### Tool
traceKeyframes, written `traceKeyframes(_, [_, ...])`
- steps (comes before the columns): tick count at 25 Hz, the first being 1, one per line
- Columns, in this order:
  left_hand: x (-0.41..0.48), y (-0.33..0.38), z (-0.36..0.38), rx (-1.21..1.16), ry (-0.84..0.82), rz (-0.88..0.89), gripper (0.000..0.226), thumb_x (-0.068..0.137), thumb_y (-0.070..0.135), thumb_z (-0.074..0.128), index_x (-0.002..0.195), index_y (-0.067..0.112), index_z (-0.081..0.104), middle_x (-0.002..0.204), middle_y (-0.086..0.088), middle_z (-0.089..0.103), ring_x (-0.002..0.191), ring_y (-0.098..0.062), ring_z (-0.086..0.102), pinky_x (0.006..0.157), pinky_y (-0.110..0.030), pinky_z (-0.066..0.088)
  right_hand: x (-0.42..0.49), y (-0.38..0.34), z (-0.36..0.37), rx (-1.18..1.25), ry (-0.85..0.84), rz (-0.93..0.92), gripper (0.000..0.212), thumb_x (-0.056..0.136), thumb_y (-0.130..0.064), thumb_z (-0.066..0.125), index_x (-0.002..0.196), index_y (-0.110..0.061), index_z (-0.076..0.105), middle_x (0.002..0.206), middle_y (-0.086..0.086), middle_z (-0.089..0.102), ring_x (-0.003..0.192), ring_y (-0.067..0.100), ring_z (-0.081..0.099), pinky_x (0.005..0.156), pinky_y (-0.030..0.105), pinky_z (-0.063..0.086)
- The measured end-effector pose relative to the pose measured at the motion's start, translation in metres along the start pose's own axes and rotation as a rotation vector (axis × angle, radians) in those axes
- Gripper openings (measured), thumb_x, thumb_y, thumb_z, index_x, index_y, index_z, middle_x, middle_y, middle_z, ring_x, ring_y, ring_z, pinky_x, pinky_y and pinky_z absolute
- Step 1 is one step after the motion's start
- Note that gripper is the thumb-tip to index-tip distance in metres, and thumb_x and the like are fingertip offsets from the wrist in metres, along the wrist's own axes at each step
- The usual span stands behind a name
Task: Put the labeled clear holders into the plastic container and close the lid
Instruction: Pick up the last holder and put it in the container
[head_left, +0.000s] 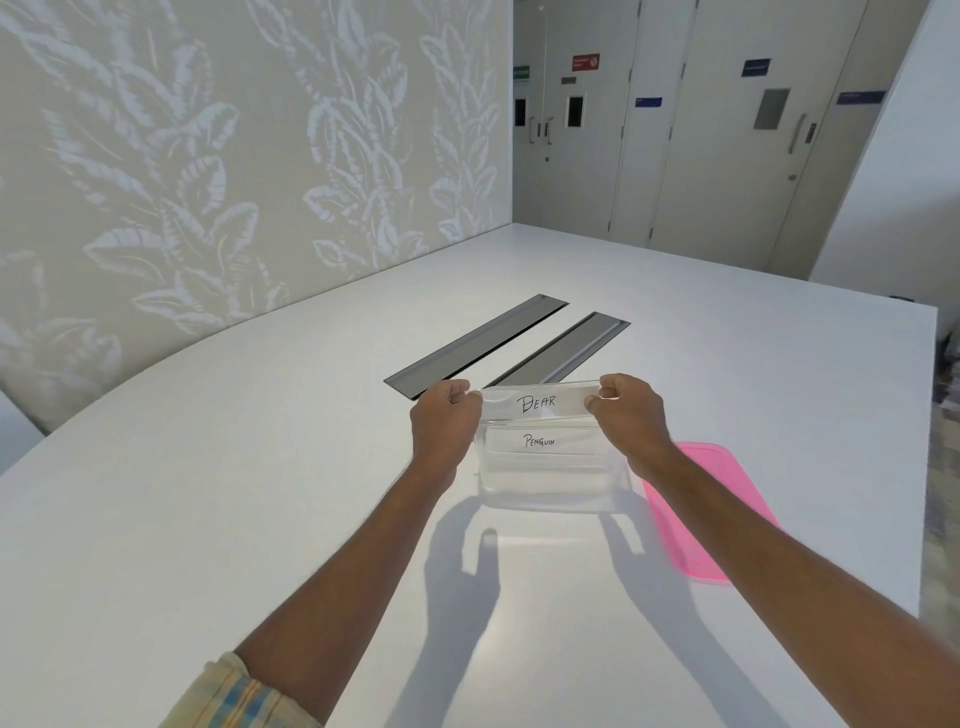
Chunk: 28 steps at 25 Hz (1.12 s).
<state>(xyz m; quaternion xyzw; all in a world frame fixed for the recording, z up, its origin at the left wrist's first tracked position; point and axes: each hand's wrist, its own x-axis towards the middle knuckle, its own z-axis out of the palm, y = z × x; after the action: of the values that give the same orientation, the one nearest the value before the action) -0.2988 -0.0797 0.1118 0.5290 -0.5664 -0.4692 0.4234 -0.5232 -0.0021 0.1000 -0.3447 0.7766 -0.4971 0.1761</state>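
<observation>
White table (260, 493) — BEAR holder (537, 402) gripped

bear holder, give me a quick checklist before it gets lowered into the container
1. Grip on the BEAR holder: left hand and right hand each pinch one end. ok
2. Holder level: its top edge sits roughly even between the hands. ok
3. Position: it is held at the far side of the plastic container. ok
4. Container open: no lid on it; the pink lid lies on the table to its right. ok
5. Room inside: the PENGUIN holder is already in, with clear space in front of it. Whether BEAR fits behind it: cannot tell
6. Lid within reach of the right hand for closing. ok
</observation>
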Motion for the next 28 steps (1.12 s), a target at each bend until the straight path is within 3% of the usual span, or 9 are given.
traceKeyframes(3, [0.006,0.000,0.011,0.013,-0.035,-0.037,0.036,0.092,0.020,0.062,0.127,0.025,0.070,0.105,0.018,0.066,0.091,0.004,0.061,0.069,-0.018,0.045,0.006,0.005,-0.003,-0.033,-0.018,0.016,0.015,0.081,-0.007,0.063,0.073,-0.003,0.051,0.073,0.011,0.041,0.071,0.030,0.034,0.060,0.036,0.031])
traceKeyframes(7, [0.012,-0.002,0.021,0.011,-0.073,-0.102,0.038,0.089,0.015,0.056,0.123,0.029,0.067,0.107,0.012,0.066,0.086,-0.006,0.062,0.068,-0.025,0.046,0.013,0.011,-0.003,-0.042,-0.040,0.037,0.024,0.077,0.000,0.056,0.068,-0.017,0.043,0.072,0.007,0.033,0.072,0.024,0.028,0.063,0.034,0.022])
traceKeyframes(9, [0.016,-0.005,0.024,0.005,-0.077,-0.128,0.032,0.088,0.016,0.057,0.115,0.030,0.067,0.105,0.013,0.065,0.084,-0.006,0.061,0.066,-0.026,0.045,0.016,0.016,-0.003,-0.004,-0.040,0.057,0.021,0.080,0.001,0.055,0.077,-0.017,0.063,0.078,0.007,0.051,0.076,0.028,0.046,0.066,0.031,0.038])
traceKeyframes(12, [0.018,-0.010,0.027,0.014,-0.077,-0.153,0.022,0.085,0.017,0.058,0.098,0.033,0.067,0.102,0.018,0.065,0.081,-0.003,0.058,0.064,-0.026,0.044,0.018,0.020,-0.002,0.041,-0.022,0.145,0.051,0.083,-0.002,0.056,0.130,-0.015,0.072,0.135,0.000,0.069,0.129,0.022,0.060,0.113,0.040,0.047])
traceKeyframes(20, [0.020,-0.022,0.034,0.023,-0.132,-0.186,0.040,0.075,0.024,0.059,0.111,0.031,0.072,0.113,0.022,0.067,0.089,-0.001,0.060,0.066,-0.025,0.042,0.018,0.028,0.001,0.010,-0.014,0.240,0.048,0.077,0.006,0.045,0.121,0.012,0.063,0.139,0.025,0.055,0.137,0.040,0.048,0.118,0.063,0.035])
traceKeyframes(22, [0.021,-0.024,0.035,0.028,-0.147,-0.193,0.032,0.074,0.023,0.058,0.103,0.029,0.072,0.106,0.024,0.066,0.085,-0.003,0.059,0.064,-0.024,0.042,0.017,0.029,0.002,0.018,-0.026,0.251,0.032,0.072,0.002,0.044,0.077,-0.003,0.075,0.130,0.017,0.045,0.126,0.018,0.042,0.113,0.063,0.041])
traceKeyframes(23, [0.021,-0.026,0.035,0.034,-0.149,-0.189,0.028,0.074,0.022,0.058,0.098,0.028,0.071,0.099,0.023,0.066,0.082,-0.006,0.058,0.064,-0.024,0.043,0.017,0.030,0.003,-0.002,-0.052,0.243,0.023,0.068,0.001,0.041,0.055,-0.015,0.051,0.109,0.006,0.029,0.109,0.013,0.031,0.090,0.067,0.011])
traceKeyframes(24, [0.022,-0.029,0.036,0.043,-0.150,-0.177,0.025,0.075,0.020,0.057,0.095,0.028,0.071,0.096,0.022,0.066,0.082,-0.009,0.058,0.065,-0.024,0.043,0.017,0.031,0.005,-0.006,-0.083,0.241,0.027,0.066,0.001,0.039,0.056,-0.022,0.028,0.082,0.002,0.023,0.094,0.020,0.023,0.077,0.035,0.020])
traceKeyframes(28, [0.024,-0.038,0.037,0.163,-0.171,-0.105,0.037,0.081,0.020,0.057,0.111,0.030,0.077,0.120,0.014,0.073,0.105,-0.012,0.068,0.086,-0.031,0.055,0.017,0.031,0.006,-0.010,-0.107,0.253,0.035,0.066,0.004,0.036,0.064,-0.026,0.017,0.070,-0.002,0.016,0.081,0.024,0.016,0.069,0.038,0.004])
